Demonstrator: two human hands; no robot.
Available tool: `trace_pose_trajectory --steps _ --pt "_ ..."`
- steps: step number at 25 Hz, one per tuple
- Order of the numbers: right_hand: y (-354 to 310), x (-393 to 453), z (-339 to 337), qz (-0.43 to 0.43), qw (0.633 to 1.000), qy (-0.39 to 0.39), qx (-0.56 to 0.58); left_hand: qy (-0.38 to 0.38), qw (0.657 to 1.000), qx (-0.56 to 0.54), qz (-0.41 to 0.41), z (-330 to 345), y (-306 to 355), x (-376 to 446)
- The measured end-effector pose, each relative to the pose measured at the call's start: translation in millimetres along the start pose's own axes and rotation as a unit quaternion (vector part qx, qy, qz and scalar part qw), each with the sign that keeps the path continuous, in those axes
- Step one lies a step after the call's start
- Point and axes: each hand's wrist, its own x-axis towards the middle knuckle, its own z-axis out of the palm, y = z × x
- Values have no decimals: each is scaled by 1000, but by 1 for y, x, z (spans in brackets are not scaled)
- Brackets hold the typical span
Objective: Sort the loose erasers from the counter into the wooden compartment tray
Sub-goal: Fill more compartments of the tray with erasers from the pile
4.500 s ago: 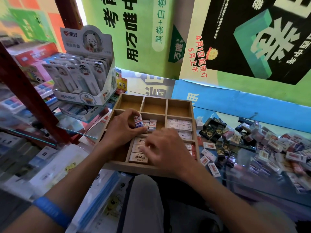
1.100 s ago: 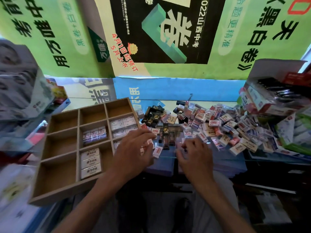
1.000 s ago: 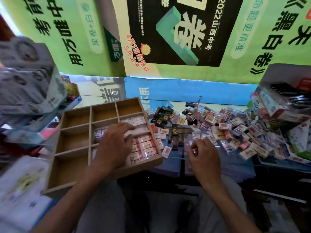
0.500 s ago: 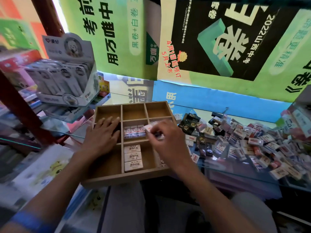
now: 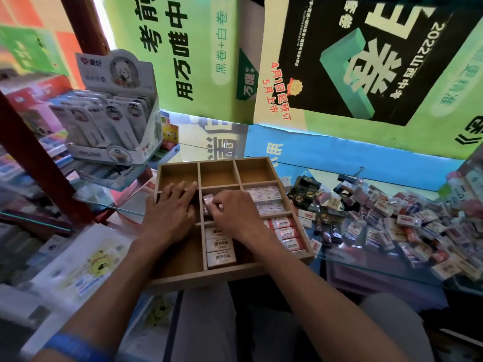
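Pinching a small white paper-sleeved eraser (image 5: 209,199) between right hand (image 5: 231,212) fingertips, lowering it into the middle compartment of the pale wooden compartment tray (image 5: 235,275). Left hand (image 5: 170,210) lies flat, fingers spread, on the tray's left column, steadying it. A second ago both hands were right, at the loose eraser pile (image 5: 392,218) on the glass counter (image 5: 366,267); now the pick is made. Far row empty; most of the pile remains.

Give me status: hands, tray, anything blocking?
Left hand flat on wooden tray, steadying. Right hand pinching small eraser over middle compartment. Top row empty; loose erasers heaped on the counter to the right. Nothing blocking.
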Motion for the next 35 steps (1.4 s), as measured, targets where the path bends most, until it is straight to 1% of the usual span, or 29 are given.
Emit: trace_pose_trajectory --steps 1,2,3,5,6,7,8,9,11,13,15,21,23,26,29,31,32,34,35 --pt "5 -8 -7 -12 999 32 5 -3 1000 -2 -4 0 0 0" --pt "13 -19 -14 -14 996 83 13 -10 1000 -7 -12 0 0 1" --pt "26 -33 -23 3 989 145 22 -18 1000 -14 -21 -1 2 2" --pt "62 -66 -44 82 959 271 14 -25 999 -22 -40 -1 7 2" --pt "85 -84 -55 139 939 315 -9 -23 999 -22 -44 -1 9 2" --pt "108 -103 -65 203 920 334 -40 -21 999 -22 -44 -1 11 1" --pt "130 -119 -73 263 904 328 -73 -18 999 -23 -42 0 12 1" --pt "148 -132 -78 311 895 301 -106 -16 999 -22 -42 0 12 1" --pt "167 -148 -80 359 888 230 -172 -13 999 -17 -48 -1 13 0" --pt "171 -151 -80 359 885 196 -222 -14 999 -14 -48 -1 14 -1" --pt "169 -144 -81 359 885 177 -239 -9 999 -12 -45 0 14 -2" --pt "177 -125 -86 396 892 117 -184 -6 999 -5 -48 0 14 -2" --pt "178 -122 -87 398 893 94 -188 -3 999 -7 -49 1 13 -2" --pt "170 -127 -94 383 900 93 -185 2 999 -8 -45 2 13 -1" --pt "141 -131 -107 355 913 147 -140 4 999 -10 -46 2 13 -2" --pt "108 -120 -110 295 938 166 -78 4 999 -13 -49 2 13 -2" --pt "89 -110 -109 253 953 161 -43 4 999 -14 -48 3 13 -1" --pt "53 -83 -93 168 978 127 4 1 999 -16 -45 2 14 -2" --pt "39 -68 -81 134 985 105 5 1 999 -18 -43 2 15 -2"
